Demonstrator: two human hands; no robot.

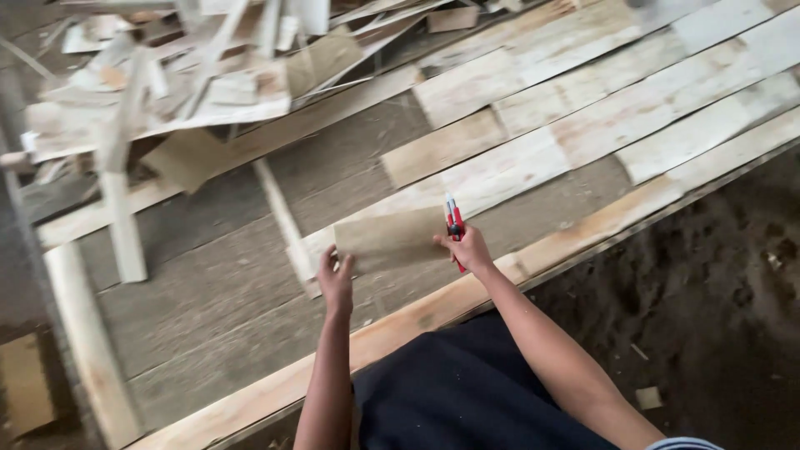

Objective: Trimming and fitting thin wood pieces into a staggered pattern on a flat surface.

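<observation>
Pale wood veneer, a thin rectangular sheet [390, 240], is pinched between your two hands near the middle of the frame. Your left hand [337, 282] grips its lower left corner, fingers curled over the edge. Your right hand [469, 248] holds the sheet's right end and at the same time clasps a red and white utility knife [454, 225], its tip pointing up toward the top of the frame. The sheet is tilted, its right end higher than its left.

Under the sheet lies a wide work surface of overlapping veneer sheets [583, 108], which run in long strips from centre to upper right. A thick wooden edge board [433, 310] crosses diagonally just below your hands. In the upper left sits a jumbled pile of scrap strips [167, 83]. At lower right is dark earth floor [708, 283], and your dark clothing [458, 392] fills the bottom centre.
</observation>
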